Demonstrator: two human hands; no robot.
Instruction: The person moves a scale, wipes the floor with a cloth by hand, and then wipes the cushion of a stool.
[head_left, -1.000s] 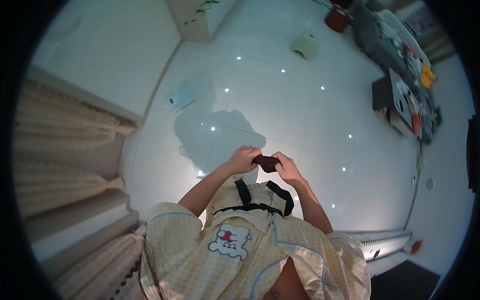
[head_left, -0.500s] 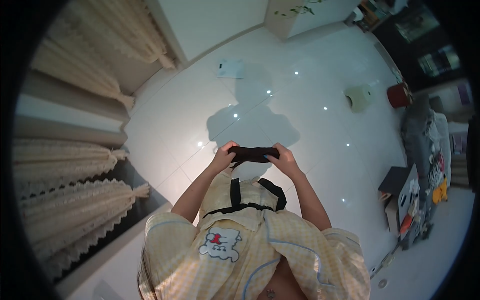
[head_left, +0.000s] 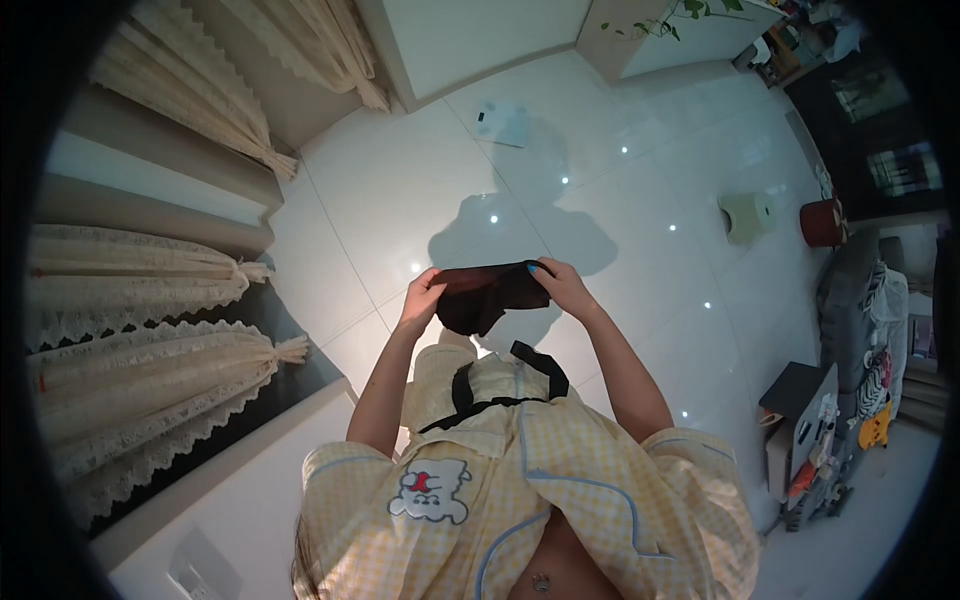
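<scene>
A dark, partly see-through cloth garment [head_left: 490,295] is stretched by its top edge between my two hands, its lower part hanging loose. Its exact kind does not show. At its left end my left hand [head_left: 424,298] is closed on the edge. My right hand [head_left: 563,287] pinches the opposite corner, a blue nail showing on the thumb. Below the garment, a black strap [head_left: 545,370] lies against the yellow checked pyjamas [head_left: 590,470] that I wear.
Pale tiles form the floor [head_left: 370,200]. A flat white scale [head_left: 502,124] lies ahead, with a pale green stool [head_left: 745,217] and a red-brown pot [head_left: 822,223] to the right. Lace curtains [head_left: 150,280] hang at left. A grey sofa [head_left: 848,300] holds clothes.
The garment was a narrow folded band and now hangs opened out, its lower part spread downward. Both hands have risen slightly in view, and the camera has shifted.
</scene>
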